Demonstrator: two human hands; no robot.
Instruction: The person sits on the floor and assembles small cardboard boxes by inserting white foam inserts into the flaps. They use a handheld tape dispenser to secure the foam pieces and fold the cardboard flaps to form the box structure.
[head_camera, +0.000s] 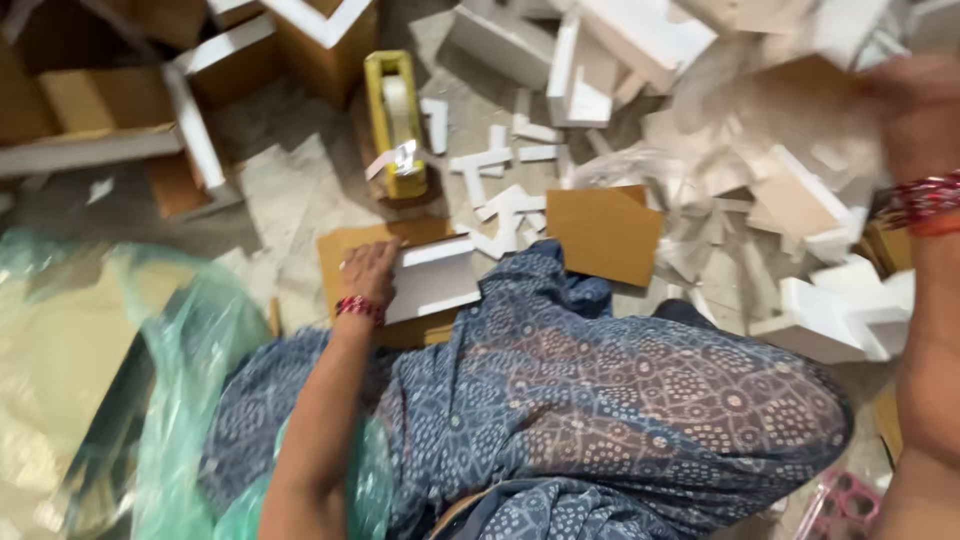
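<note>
A: What is the left hand (370, 272) doing?

B: It lies flat, fingers spread and together on nothing, pressing the left end of a white foam corner piece (435, 280). That piece rests on a brown cardboard sheet (345, 250) just this side of the yellow tape dispenser (395, 120), and touches the blue patterned fabric (600, 400) over the person's knee.

A: How would that foam piece handle?

B: I judge it very light and stiff, but brittle: it looks like moulded packing foam, which crumbles or snaps at a thin edge. Its raised lip along the top gives a good place to pinch, or one could take it by the two long edges. The surface looks dry and not slippery.

A: And the right hand (915, 110)?

B: Raised at the far right of the dispenser, badly blurred. Red bangles (925, 197) show at the wrist, but I cannot tell whether the fingers are closed on anything or apart.

A: What else is hard to make out?

B: The heap of white foam offcuts (800, 200) right of the dispenser smears into one mass. The green plastic film (180, 400) at the lower left hides what lies beneath it, and the cardboard under the foam piece is partly covered. A pink object (850, 505) at the bottom edge is cut off.
</note>
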